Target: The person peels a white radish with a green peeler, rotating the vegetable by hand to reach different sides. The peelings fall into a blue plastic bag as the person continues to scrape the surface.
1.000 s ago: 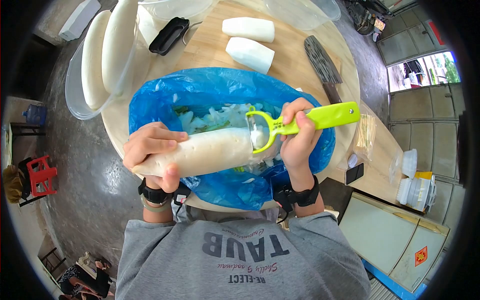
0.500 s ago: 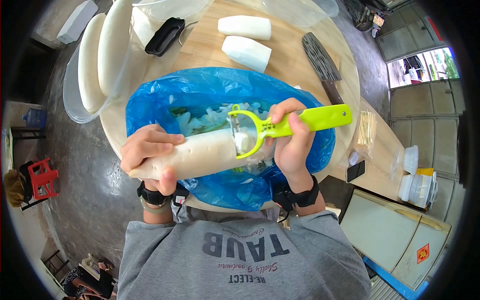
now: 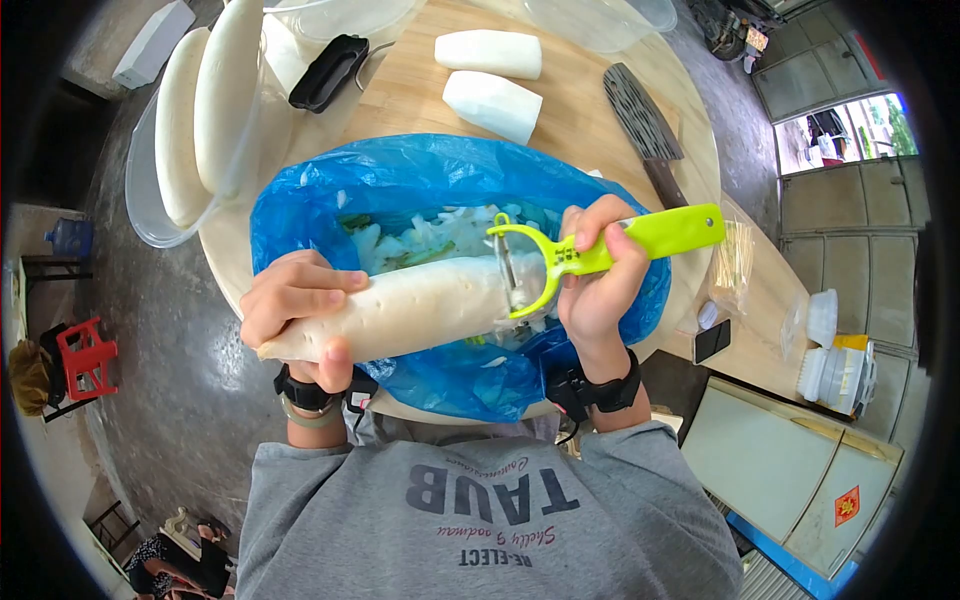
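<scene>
A long white daikon radish point(image 3: 420, 308) lies slantwise above an opened blue plastic bag point(image 3: 400, 170). My left hand point(image 3: 305, 305) is wrapped round its narrow end, thumb on the near side. In my right hand point(image 3: 600, 275) is a lime-green peeler point(image 3: 640, 240), gripped by its handle. The peeler's blade is at the radish's far right end; whether it touches is hard to tell. White peelings point(image 3: 430, 235) with some green bits fill the bag beneath.
Two peeled radish pieces point(image 3: 490, 55) lie on a wooden board point(image 3: 400, 85), with a dark-bladed knife point(image 3: 640, 120) to their right. Whole radishes point(image 3: 225, 100) stand in a clear tub point(image 3: 145, 215) at left. A black tray point(image 3: 328, 73) is nearby; a phone point(image 3: 711, 342) lies at right.
My right hand and the peeler have slid right along the radish to its end. My left hand and the radish have hardly moved.
</scene>
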`<state>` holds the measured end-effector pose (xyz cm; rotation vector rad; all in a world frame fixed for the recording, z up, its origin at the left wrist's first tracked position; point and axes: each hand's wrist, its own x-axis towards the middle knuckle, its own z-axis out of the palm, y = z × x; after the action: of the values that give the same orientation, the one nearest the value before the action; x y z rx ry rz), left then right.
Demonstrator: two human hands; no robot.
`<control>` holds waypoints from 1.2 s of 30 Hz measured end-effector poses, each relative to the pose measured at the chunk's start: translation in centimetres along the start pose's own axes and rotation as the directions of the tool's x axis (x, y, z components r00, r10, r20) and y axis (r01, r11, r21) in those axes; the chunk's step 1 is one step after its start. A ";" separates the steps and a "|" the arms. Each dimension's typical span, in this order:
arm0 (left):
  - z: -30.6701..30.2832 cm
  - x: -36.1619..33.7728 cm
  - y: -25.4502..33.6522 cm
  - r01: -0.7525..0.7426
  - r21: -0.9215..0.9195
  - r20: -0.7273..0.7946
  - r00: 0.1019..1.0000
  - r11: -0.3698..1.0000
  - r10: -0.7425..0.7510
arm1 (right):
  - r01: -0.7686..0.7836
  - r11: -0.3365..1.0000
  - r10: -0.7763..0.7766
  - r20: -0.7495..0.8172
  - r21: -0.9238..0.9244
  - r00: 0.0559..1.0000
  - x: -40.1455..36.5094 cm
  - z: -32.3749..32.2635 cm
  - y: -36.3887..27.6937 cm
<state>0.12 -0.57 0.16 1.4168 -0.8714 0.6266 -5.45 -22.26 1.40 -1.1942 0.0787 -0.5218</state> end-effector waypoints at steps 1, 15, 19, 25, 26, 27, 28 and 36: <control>0.0 0.0 0.0 -0.002 0.001 0.001 1.000 1.000 0.002 | -0.024 0.999 0.023 0.019 0.027 1.000 -0.1 0.1 0.0; 0.1 0.1 0.0 -0.015 0.017 0.001 1.000 1.000 0.015 | -0.054 0.988 0.053 -0.009 -0.147 0.999 0.1 -0.1 0.2; -0.1 0.0 0.1 -0.004 0.027 0.007 1.000 1.000 0.004 | -0.028 1.000 0.028 0.054 0.005 0.998 -0.2 0.3 -0.1; 0.0 0.0 0.2 -0.008 0.020 0.006 1.000 1.000 0.008 | -0.178 0.983 0.184 0.214 -0.048 0.959 -0.6 1.4 -0.4; 0.0 0.1 0.2 -0.013 0.018 0.007 1.000 1.000 0.012 | -0.164 0.985 0.172 0.229 -0.054 0.958 -0.5 1.3 -0.4; -0.1 0.1 0.2 -0.017 0.016 0.009 1.000 1.000 0.017 | -0.152 0.986 0.164 0.224 -0.067 0.961 -0.4 1.3 -0.4; -0.1 0.1 0.1 -0.020 0.013 0.011 1.000 1.000 0.020 | -0.142 0.987 0.156 0.218 -0.080 0.963 -0.3 1.3 -0.3; -0.1 0.1 0.1 -0.038 0.002 0.024 0.999 0.999 0.038 | -0.055 0.996 0.055 0.001 -0.073 0.998 0.6 -0.8 0.2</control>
<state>0.15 -0.48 0.33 1.4152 -0.9180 0.6409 -5.07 -23.13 1.07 -1.2606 0.1290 -0.4724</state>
